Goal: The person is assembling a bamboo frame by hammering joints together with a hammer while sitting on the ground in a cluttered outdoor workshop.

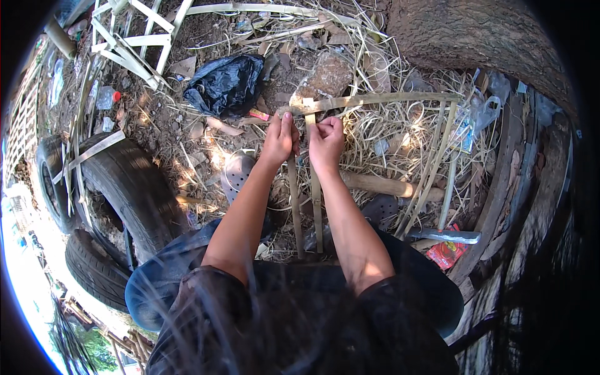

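Note:
A long flat bamboo strip (pixel 387 99) runs crosswise in front of me. Two upright strips meet it near its left end: an outer one (pixel 295 206) and an inner one (pixel 316 212), both reaching down toward my lap. My left hand (pixel 279 142) is closed at the left corner, thumb up against the joint. Beside it my right hand (pixel 326 144) pinches the inner strip just below the crossing. Further right, another pair of slats (pixel 431 164) slants down from the crosspiece's far end. My fingertips partly cover the joint.
A blade (pixel 444 235) lies at my right by a red packet (pixel 447 249), near a bamboo pole (pixel 375 182). Old tyres (pixel 128 187) stand left. A black plastic bag (pixel 226 84), a stone (pixel 328 78), bamboo frames (pixel 134 50) and shavings lie ahead, with a tree trunk (pixel 481 31) far right.

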`<state>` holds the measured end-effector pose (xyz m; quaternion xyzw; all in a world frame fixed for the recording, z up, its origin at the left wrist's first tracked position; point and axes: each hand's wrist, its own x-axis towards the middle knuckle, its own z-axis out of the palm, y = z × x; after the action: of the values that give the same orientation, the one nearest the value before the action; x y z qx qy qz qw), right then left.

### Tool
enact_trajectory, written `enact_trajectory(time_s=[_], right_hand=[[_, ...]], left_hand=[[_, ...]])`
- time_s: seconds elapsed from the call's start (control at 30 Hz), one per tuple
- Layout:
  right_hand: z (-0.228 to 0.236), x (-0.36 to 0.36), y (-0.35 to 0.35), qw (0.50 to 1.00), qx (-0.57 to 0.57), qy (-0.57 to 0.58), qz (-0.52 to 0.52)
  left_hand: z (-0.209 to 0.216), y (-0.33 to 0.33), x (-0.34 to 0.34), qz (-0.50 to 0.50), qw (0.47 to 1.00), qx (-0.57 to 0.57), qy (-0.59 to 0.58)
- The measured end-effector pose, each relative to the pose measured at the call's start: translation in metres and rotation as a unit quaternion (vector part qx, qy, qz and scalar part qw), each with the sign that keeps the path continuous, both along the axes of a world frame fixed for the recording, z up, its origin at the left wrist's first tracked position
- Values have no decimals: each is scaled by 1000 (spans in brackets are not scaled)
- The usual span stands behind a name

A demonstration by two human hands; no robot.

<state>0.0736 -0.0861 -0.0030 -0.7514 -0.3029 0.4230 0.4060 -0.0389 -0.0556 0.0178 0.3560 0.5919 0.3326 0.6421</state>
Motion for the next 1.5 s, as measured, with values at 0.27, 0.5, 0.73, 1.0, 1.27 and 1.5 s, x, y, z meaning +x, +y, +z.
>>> enact_trajectory(time_s=[0.27,0.5,0.73,1.0,1.27,1.5], right_hand=[[-8,9,-3,999,-25,48,-4],[-13,19,-7,996,-32,-69,52],[-9,35,-3,990,-97,-49,89],[-20,46,-13,990,-73,-57,102],[1,40,-7,987,-72,-64,126],[10,39,-2,978,-157,-43,129]], left_hand=[[-6,1,-1,-4,1000,14,14],[-15,0,-8,-27,999,-14,44],[-11,-5,-3,-43,996,20,70],[-13,-3,10,-100,992,17,72],[-1,-5,10,-25,997,9,73],[2,-7,11,-11,992,21,127]])
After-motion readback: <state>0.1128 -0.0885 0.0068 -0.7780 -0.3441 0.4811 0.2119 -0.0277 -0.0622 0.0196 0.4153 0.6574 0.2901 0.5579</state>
